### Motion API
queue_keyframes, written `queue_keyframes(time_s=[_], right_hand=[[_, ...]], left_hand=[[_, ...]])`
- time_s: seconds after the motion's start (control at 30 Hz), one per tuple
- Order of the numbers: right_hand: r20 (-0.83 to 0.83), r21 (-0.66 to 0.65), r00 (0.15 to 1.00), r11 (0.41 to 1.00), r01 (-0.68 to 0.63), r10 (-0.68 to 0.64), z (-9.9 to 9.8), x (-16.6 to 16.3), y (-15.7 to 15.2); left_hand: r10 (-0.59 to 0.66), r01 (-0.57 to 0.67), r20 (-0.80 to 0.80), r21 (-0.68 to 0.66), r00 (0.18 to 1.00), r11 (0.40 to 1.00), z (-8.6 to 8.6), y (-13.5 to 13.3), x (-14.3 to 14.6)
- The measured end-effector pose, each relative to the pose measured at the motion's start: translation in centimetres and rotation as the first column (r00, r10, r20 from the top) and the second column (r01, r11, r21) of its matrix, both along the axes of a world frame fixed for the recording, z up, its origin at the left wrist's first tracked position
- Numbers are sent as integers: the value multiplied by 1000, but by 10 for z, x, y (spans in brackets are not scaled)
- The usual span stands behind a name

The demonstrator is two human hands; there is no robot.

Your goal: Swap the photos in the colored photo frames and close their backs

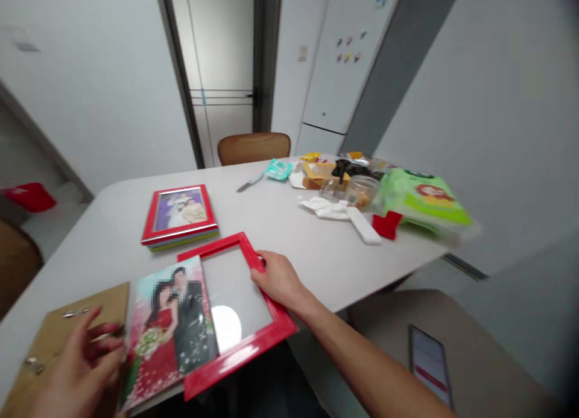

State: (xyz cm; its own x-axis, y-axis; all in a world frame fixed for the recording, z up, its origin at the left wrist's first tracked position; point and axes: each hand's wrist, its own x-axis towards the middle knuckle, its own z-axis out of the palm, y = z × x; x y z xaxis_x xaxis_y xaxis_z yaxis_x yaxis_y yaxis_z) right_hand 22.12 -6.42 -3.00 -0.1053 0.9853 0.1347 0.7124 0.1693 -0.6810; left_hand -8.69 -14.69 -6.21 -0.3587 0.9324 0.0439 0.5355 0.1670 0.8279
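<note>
My right hand (278, 279) grips the right side of a red picture frame (230, 357), tilted at the table's front edge. Clear glazing fills its opening and catches a round reflection. A wedding photo (172, 333) of a couple, one in a red dress and one in a dark suit, overlaps the frame's left side. Left of the photo lies a brown backing board (90, 303) with metal clips. Over this board my left hand (85, 364) is slightly blurred, its fingers apart beside the photo's left edge; no object shows in it.
A stack of framed photos (181, 216) stands behind the frame. Toward the back lie a knife (249, 183), a teal packet (278, 169), tissue (325, 207), a plastic jar (362, 192) and a green package (420, 198). A phone (429, 364) rests on the seat at right.
</note>
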Motion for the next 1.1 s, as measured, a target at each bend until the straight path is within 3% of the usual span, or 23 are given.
queue_keyframes(time_s=[0.03, 0.13, 0.23, 0.3, 0.37, 0.43, 0.5, 0.63, 0.73, 0.8, 0.9, 1.0, 1.07, 1.1], right_hand=[[10, 9, 1000, 1000, -7, 7, 0, -1, 0], [45, 50, 999, 998, -31, 29, 2, -2, 2], [62, 133, 996, 989, -64, 56, 4, -12, 0], [-27, 91, 990, 987, -136, 139, 2, -26, -6], [-222, -52, 948, 968, -246, 229, -2, -47, -13], [-467, -200, 854, 914, -353, 228, -6, -69, -19], [-687, -269, 713, 862, -429, 141, -3, -89, -25], [-876, -221, 481, 864, -452, 27, 28, -110, -35], [-906, -162, 418, 858, -488, 68, 46, -110, -42], [-887, -174, 458, 877, -448, 58, 44, -106, -45], [-856, -325, 507, 870, -371, -104, 28, -97, -48], [-919, -324, 353, 847, -421, -176, 18, -85, -46], [-955, -225, 269, 898, -378, -126, 18, -74, -40], [-953, -202, 286, 919, -339, -104, 19, -67, -36]], left_hand=[[-18, 18, 44, 3, 999, 1000, 6, -3, 4], [-38, 39, -42, 18, 998, 999, 21, -17, 22], [-184, 202, -229, 55, 956, 978, 25, -32, 44], [-328, 366, -330, 57, 885, 929, 22, -41, 56], [-419, 470, -402, 33, 814, 882, 15, -45, 64], [-435, 492, -462, 3, 773, 871, 8, -45, 69], [-419, 489, -509, 6, 752, 872, 4, -42, 72], [-322, 472, -507, 199, 800, 859, 18, -37, 73], [-193, 326, -340, 395, 920, 859, 42, -37, 78], [-49, 99, -119, 461, 992, 882, 53, -38, 87], [107, -223, 292, 402, 950, 888, 53, -37, 108], [30, -202, 568, 243, 823, 949, 43, -32, 127], [1, -132, 636, 158, 772, 979, 39, -30, 131], [14, -122, 640, 125, 768, 985, 38, -30, 129]])
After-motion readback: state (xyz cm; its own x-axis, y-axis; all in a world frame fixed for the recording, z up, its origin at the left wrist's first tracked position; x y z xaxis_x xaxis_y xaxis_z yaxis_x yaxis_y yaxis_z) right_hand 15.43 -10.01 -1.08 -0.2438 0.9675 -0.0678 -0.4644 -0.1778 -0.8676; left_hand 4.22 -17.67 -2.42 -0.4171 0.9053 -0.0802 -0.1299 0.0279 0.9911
